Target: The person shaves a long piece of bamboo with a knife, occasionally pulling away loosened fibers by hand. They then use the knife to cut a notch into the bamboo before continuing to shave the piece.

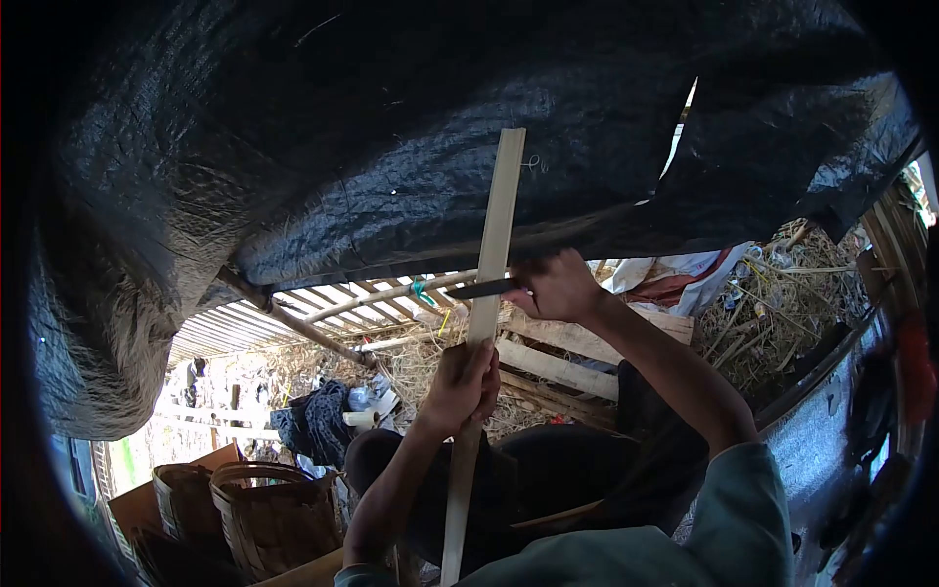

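Note:
A long, pale strip of split bamboo (500, 201) stands nearly upright in front of me, its lower end reaching down past my lap. My left hand (460, 385) is wrapped round the strip below its middle. Higher up, my right hand (559, 287) is closed on a knife, its handle mostly hidden by the fingers. The dark knife blade (481, 290) points left and lies across the face of the strip, a short way above my left hand.
Black plastic sheeting (391, 127) hangs ahead, with a torn slit at right. Woven bamboo baskets (274, 519) stand at lower left. Wooden slats (558, 369) lie on straw (743, 313) beyond my knees. A dark knitted-looking cloth (318, 421) and a bamboo pole (293, 321) are at left.

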A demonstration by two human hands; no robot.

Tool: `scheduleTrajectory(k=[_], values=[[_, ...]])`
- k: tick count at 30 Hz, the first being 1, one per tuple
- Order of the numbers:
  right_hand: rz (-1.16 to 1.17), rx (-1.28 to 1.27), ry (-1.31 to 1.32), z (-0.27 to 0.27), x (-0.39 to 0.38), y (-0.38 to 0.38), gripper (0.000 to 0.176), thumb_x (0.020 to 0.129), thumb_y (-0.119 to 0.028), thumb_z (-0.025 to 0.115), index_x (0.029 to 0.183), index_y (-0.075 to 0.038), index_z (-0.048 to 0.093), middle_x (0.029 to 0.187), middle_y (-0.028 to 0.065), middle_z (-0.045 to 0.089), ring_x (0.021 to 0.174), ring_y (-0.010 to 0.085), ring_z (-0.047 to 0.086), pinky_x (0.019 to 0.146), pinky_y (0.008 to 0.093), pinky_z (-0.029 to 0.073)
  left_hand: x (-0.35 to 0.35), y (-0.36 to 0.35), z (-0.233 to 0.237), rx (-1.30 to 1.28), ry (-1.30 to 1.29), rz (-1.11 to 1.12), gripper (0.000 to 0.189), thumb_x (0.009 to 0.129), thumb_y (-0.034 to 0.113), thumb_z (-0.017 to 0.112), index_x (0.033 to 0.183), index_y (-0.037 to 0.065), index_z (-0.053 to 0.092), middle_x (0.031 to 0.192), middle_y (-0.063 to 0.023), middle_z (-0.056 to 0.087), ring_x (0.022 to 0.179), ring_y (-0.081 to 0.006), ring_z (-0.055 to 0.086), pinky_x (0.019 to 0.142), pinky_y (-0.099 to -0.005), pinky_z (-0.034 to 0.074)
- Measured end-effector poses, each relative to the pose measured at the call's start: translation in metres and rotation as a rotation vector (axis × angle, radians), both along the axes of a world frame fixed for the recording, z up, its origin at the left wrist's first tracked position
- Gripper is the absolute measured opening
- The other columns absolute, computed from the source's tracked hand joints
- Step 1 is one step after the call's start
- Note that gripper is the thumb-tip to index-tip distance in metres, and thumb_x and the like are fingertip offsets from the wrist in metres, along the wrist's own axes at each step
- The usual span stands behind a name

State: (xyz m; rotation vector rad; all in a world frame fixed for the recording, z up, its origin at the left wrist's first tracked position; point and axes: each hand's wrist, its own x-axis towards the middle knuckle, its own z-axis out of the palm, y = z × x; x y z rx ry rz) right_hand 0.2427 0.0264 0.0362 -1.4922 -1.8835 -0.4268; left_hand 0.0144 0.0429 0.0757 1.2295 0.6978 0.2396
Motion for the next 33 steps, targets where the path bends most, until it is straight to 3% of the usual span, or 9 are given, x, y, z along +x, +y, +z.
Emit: scheduleTrajectory(k=[1, 3, 4, 10, 19, 20, 24, 27, 33], values=[[-0.114, 0.025, -0.008, 0.005, 0.015, 0.006, 0.049, 0.09, -0.049, 0.051, 0.073, -0.007, 0.068, 0.062, 0.012, 0.064, 0.057, 0.0303, 0.065, 0.054, 0.0401, 0.053, 0.0, -0.004, -0.002, 0.023, 0.001, -0.038, 0.033, 0.101, 0.027, 0.04, 0.077, 0.005, 0.044, 0.05, -0.0008, 0.038, 0.034, -0.0099, 0.038, 0.032, -0.0251, 0.03], [-0.709, -0.311, 0.198, 0.037, 0.061, 0.016, 0.056, 0.093, -0.049, 0.043, 0.075, -0.003, 0.068, 0.072, 0.0196, 0.066, 0.071, 0.0358, 0.067, 0.061, 0.0439, 0.055, -0.001, -0.022, -0.012, 0.065, 0.002, -0.113, 0.038, 0.101, 0.032, 0.039, 0.074, 0.006, 0.044, 0.048, -0.0017, 0.038, 0.034, -0.0119, 0.039, 0.033, -0.0263, 0.032], [-0.814, -0.352, 0.285, 0.044, 0.093, 0.017, 0.059, 0.094, -0.05, 0.04, 0.076, -0.002, 0.068, 0.073, 0.0225, 0.066, 0.075, 0.0384, 0.066, 0.063, 0.0456, 0.055, 0.001, -0.031, -0.019, 0.03, 0.003, -0.153, 0.041, 0.101, 0.033, 0.038, 0.07, 0.006, 0.043, 0.047, -0.0022, 0.039, 0.033, -0.0132, 0.04, 0.034, -0.0279, 0.034], [-1.05, -0.235, 0.421, 0.012, 0.138, -0.02, 0.064, 0.096, -0.052, 0.033, 0.075, -0.002, 0.068, 0.075, 0.0262, 0.064, 0.078, 0.045, 0.064, 0.07, 0.0523, 0.053, -0.009, -0.005, -0.007, -0.104, -0.072, -0.096, 0.035, 0.1, 0.033, 0.042, 0.081, 0.005, 0.046, 0.048, 0.0008, 0.035, 0.031, -0.0108, 0.039, 0.03, -0.025, 0.029], [-0.652, -0.148, 0.393, 0.015, 0.118, -0.025, 0.057, 0.096, -0.046, 0.041, 0.069, -0.001, 0.06, 0.062, 0.0221, 0.06, 0.066, 0.0443, 0.062, 0.061, 0.0514, 0.05, -0.013, 0.002, -0.01, -0.081, -0.183, -0.151, 0.035, 0.098, 0.033, 0.048, 0.08, 0.003, 0.045, 0.051, -0.002, 0.043, 0.031, -0.0116, 0.042, 0.03, -0.0255, 0.034], [-0.594, -0.119, 0.397, 0.016, 0.113, -0.024, 0.055, 0.096, -0.045, 0.042, 0.069, -0.001, 0.06, 0.06, 0.0209, 0.059, 0.064, 0.0438, 0.061, 0.06, 0.0508, 0.05, -0.011, 0.003, -0.011, -0.048, -0.138, -0.148, 0.029, 0.093, 0.025, 0.058, 0.081, 0.003, 0.043, 0.052, -0.0031, 0.047, 0.034, -0.0107, 0.046, 0.032, -0.0253, 0.037], [-0.4, -0.146, 0.314, 0.031, 0.078, -0.033, 0.048, 0.095, -0.038, 0.046, 0.067, -0.001, 0.057, 0.057, 0.0179, 0.056, 0.06, 0.0407, 0.06, 0.055, 0.0478, 0.047, -0.007, 0.001, -0.025, 0.098, -0.042, -0.1, 0.035, 0.082, 0.012, 0.072, 0.082, 0.006, 0.038, 0.053, -0.0028, 0.048, 0.042, -0.0098, 0.051, 0.036, -0.025, 0.041], [-0.284, -0.168, 0.3, 0.04, 0.053, -0.039, 0.042, 0.094, -0.033, 0.05, 0.067, -0.001, 0.054, 0.056, 0.0166, 0.053, 0.058, 0.0387, 0.059, 0.052, 0.0446, 0.045, 0.0, -0.005, -0.029, 0.159, -0.046, -0.009, 0.019, 0.083, 0.009, 0.063, 0.072, 0.0, 0.051, 0.051, -0.0036, 0.05, 0.041, -0.0127, 0.052, 0.038, -0.0271, 0.038], [-0.092, -0.177, 0.419, 0.05, 0.004, -0.043, 0.035, 0.09, -0.029, 0.058, 0.072, 0.0, 0.054, 0.058, 0.0157, 0.052, 0.057, 0.0361, 0.058, 0.052, 0.0415, 0.043, 0.003, 0.0, -0.028, 0.097, -0.187, -0.091, 0.013, 0.08, 0.006, 0.059, 0.073, 0.002, 0.049, 0.053, -0.0027, 0.045, 0.039, -0.0103, 0.041, 0.039, -0.0252, 0.031]])
